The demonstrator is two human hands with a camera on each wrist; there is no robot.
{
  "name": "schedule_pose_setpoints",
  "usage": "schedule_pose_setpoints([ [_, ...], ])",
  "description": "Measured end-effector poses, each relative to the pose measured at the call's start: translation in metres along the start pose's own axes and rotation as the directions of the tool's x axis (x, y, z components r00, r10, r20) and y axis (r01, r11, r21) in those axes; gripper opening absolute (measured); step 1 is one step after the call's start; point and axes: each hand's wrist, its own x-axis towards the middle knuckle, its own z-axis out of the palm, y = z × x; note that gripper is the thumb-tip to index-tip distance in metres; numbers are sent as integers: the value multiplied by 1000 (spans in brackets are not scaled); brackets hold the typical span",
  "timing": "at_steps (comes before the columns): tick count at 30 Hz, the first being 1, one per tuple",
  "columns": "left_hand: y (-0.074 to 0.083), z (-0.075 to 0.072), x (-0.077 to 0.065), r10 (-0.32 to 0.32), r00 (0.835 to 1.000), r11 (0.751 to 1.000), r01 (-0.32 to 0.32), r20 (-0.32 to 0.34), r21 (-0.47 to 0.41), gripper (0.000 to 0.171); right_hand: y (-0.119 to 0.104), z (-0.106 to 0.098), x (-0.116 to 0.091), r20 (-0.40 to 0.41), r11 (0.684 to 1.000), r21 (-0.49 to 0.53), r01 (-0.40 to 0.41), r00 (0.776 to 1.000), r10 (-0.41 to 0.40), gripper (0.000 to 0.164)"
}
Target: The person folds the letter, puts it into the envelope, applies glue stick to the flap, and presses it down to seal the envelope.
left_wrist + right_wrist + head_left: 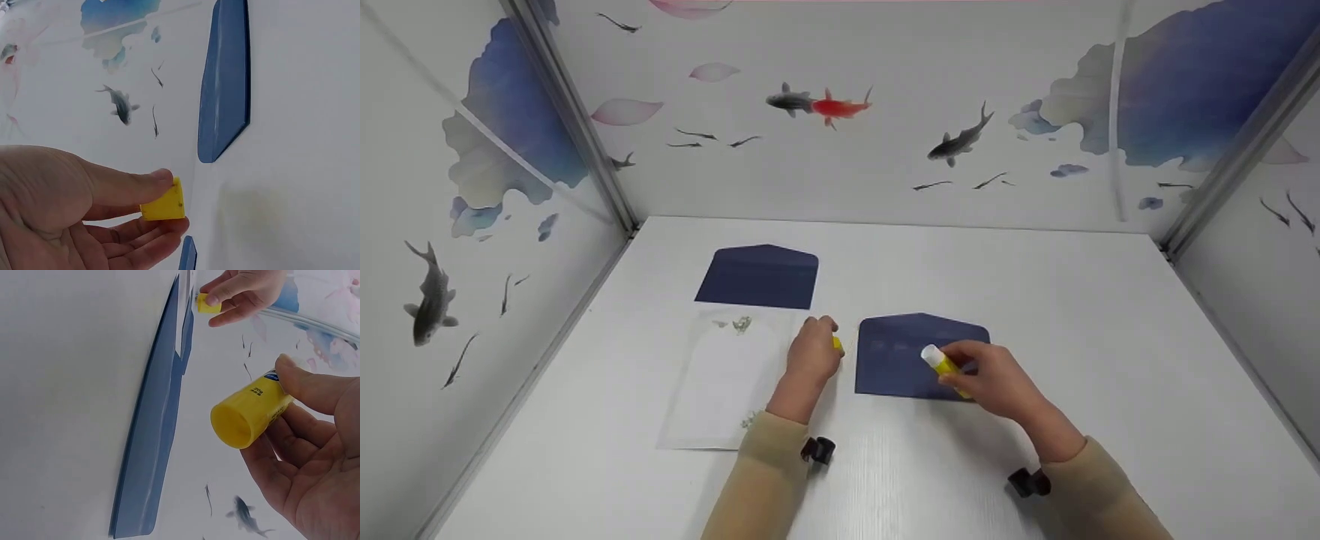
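Observation:
A yellow glue stick (253,405) with a white end is pinched between the thumb and fingers of my right hand (994,377). Its hollow yellow end faces the right wrist camera, and the hand is over a dark blue envelope (889,364) whose pointed flap lies unfolded. My left hand (814,351) grips a small yellow cap (164,205) between thumb and fingers. That hand is between this envelope and a pale sheet (720,382) with small green plant prints, overlapping the sheet's right edge in the head view.
Behind the sheet lies a second dark blue envelope (757,279), flap pointing away. All of these rest on a white table (1080,315). Printed panels (840,180) with fish and petals enclose its back and sides, with metal posts (585,127) at the corners.

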Motion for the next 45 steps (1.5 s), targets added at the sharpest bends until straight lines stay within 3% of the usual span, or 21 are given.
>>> schedule_pose_setpoints([
  [10,-10,8,1,25,1000,988,-23,-7,155,16,1,-1,0,16,1000,8,8,1000,-8,31],
  [17,-14,13,0,44,999,982,-42,-4,182,10,2,-1,0,19,1000,17,9,1000,-10,31],
  [24,-11,6,-3,35,999,984,-38,20,171,22,2,-1,0,9,1000,28,2,1000,-3,30],
  [28,-6,-1,-5,-19,999,982,9,51,189,40,3,-1,1,-9,998,53,-18,1000,18,32],
  [31,0,-6,-6,-44,998,983,36,37,180,52,3,-2,2,-32,996,87,-36,999,39,34],
  [33,6,-9,-8,-39,999,993,36,30,112,56,4,-3,3,-51,993,112,-47,997,53,34],
  [35,12,-12,-10,-10,999,1000,11,42,-16,55,3,-4,4,-70,987,150,-61,995,72,34],
  [37,20,-12,-12,41,996,986,-28,79,-166,49,1,-6,3,-82,975,209,-75,992,94,35],
  [41,35,-2,-20,172,970,914,-92,172,-396,35,0,-8,3,-103,931,356,-86,986,130,39],
  [45,46,15,-27,294,915,829,-99,277,-551,35,-1,-5,2,-117,860,508,-55,984,132,38],
])
